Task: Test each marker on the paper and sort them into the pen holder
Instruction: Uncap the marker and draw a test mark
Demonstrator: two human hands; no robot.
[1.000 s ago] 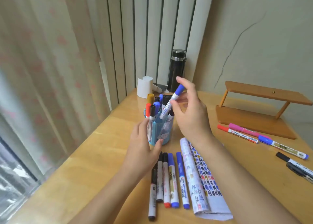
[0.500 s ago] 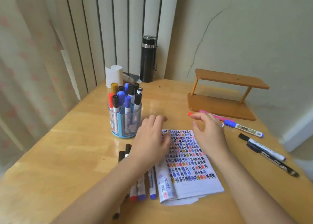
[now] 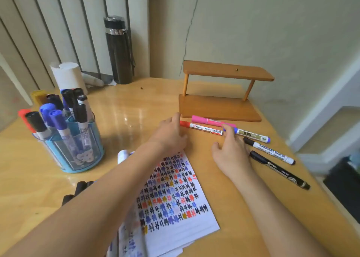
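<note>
On the right side of the bench (image 3: 126,108), 5 loose markers are lying in front of a small wooden shelf (image 3: 220,108): a red marker (image 3: 202,128), a pink marker (image 3: 210,120) just behind it, a blue marker (image 3: 251,134), a black whiteboard marker (image 3: 270,152) and a black pen (image 3: 278,172) nearest the bench edge. The left hand (image 3: 171,134) is hovering at the red cap with its fingers loosely extended and is holding nothing; whether it is already touching the cap cannot be told. The right hand (image 3: 231,151) is lying spread and empty, with its forefinger pointing at the cap end of the blue marker. The paper (image 3: 175,194), full of coloured test marks, is lying between the 2 forearms, and the left forearm is crossing its upper corner. The pen holder (image 3: 74,151) is standing well apart on the left, already crowded with markers, and more capped ones are showing beneath the left arm.

Probably the person is choosing the next marker to test. Several things could go wrong from here. These markers are round and are lying close together, so a careless push could roll 1 into its neighbours and send the black pen off the edge. The forearm could drag the paper or smear fresh ink. Because the holder is so full, forcing another marker in could tip it.
</note>
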